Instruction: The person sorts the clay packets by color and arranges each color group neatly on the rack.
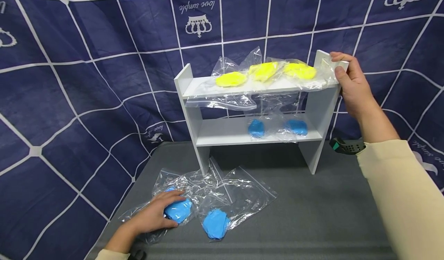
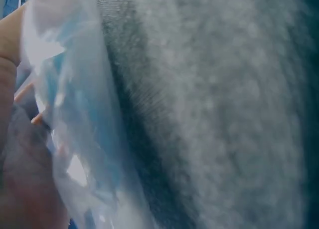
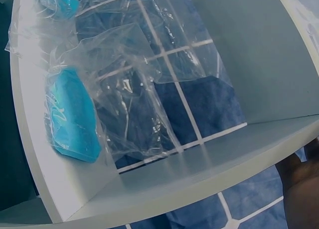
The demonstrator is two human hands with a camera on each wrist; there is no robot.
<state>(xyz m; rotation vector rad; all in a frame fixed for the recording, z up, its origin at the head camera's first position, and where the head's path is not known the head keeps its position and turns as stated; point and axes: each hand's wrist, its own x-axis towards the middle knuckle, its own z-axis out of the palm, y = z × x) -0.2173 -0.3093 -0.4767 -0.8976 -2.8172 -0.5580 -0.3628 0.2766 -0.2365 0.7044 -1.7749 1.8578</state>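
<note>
Grip of left hand (image 1: pixel 156 213) on bagged blue disc (image 1: pixel 180 212) should span its bulk while right hand (image 1: pixel 354 85) clasps the white shelf unit (image 1: pixel 222 130).

A dark grey tabletop (image 1: pixel 347 213) carries a white two-tier shelf (image 1: pixel 195 121) towards its back and, in front of that to the left, clear zip bags (image 1: pixel 249 190) holding flat blue pieces (image 1: pixel 216 224). On the upper board (image 1: pixel 198 83) lie three bagged yellow pieces (image 1: pixel 264 71), side by side; on the lower board (image 1: pixel 222 132), two bagged blue lumps (image 1: pixel 297 127) sit towards the right
</note>
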